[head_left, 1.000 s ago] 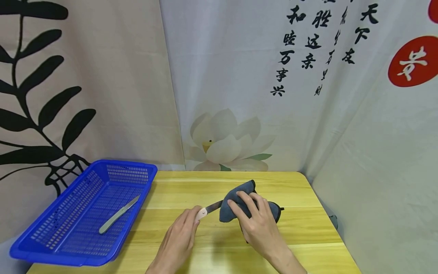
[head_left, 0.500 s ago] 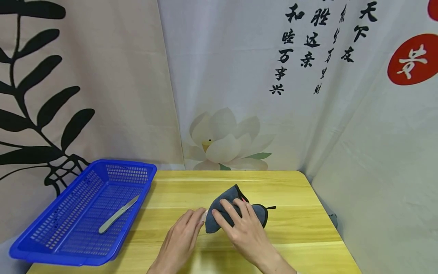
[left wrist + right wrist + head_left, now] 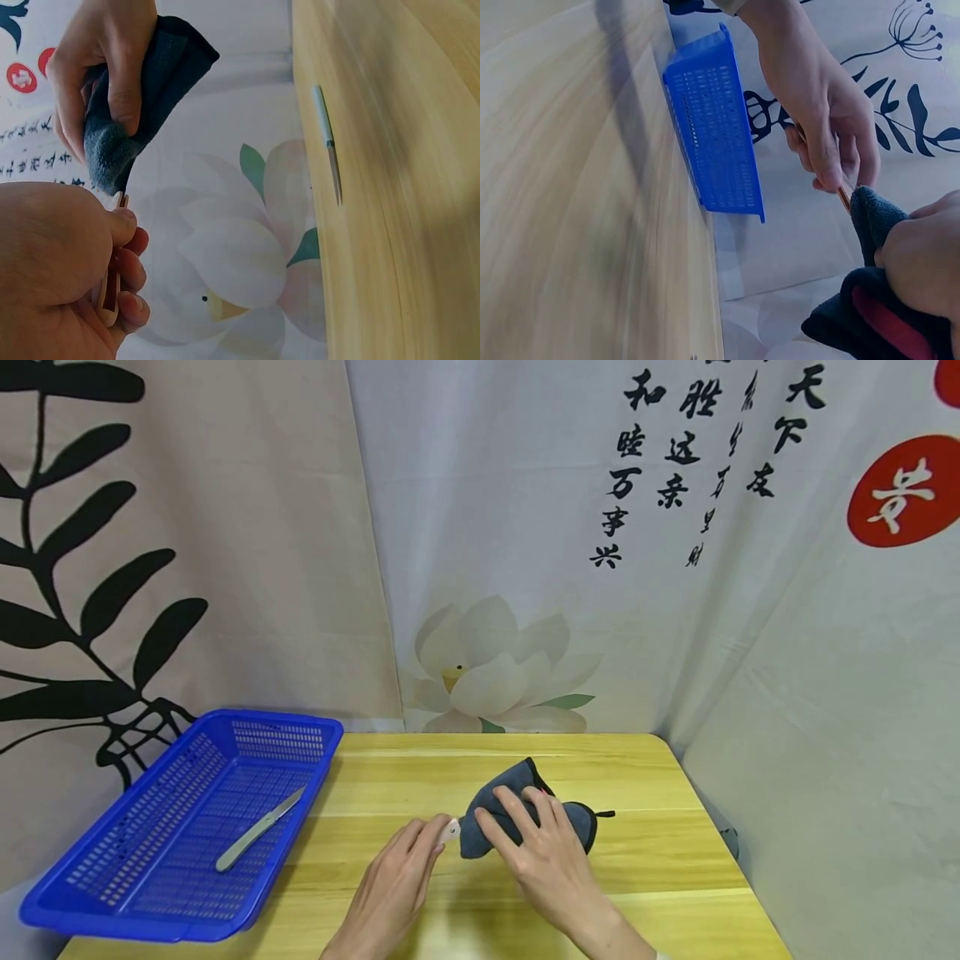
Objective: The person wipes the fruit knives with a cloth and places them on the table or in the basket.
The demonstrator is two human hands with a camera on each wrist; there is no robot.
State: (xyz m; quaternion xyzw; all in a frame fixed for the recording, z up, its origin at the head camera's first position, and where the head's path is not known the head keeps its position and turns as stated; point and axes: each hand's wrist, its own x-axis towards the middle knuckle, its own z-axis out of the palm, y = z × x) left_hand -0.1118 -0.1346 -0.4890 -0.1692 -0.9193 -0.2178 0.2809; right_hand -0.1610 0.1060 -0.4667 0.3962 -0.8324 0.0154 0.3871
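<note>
My left hand point(image 3: 390, 877) grips the white handle of a folding knife point(image 3: 450, 832). In the left wrist view the handle point(image 3: 109, 304) has a long slot, and the fingers curl round it. My right hand point(image 3: 551, 868) holds a dark blue-grey cloth point(image 3: 482, 831) with black edging folded over the blade, which is almost wholly hidden. The cloth sits close to the handle, above the table. A reddish patch shows inside its fold in the right wrist view. Another knife point(image 3: 323, 116), with a pale green handle, lies on the table in the left wrist view.
A blue plastic basket point(image 3: 142, 930) stands at the table's left, holding a knife point(image 3: 258, 832) with a pale handle. The wooden table point(image 3: 675, 843) ends at a printed curtain point(image 3: 517, 527) behind and to the right.
The cloth has slid left along the blade to the handle, covering the bare metal seen earlier, then shifted slightly back right. My left hand has barely moved.
</note>
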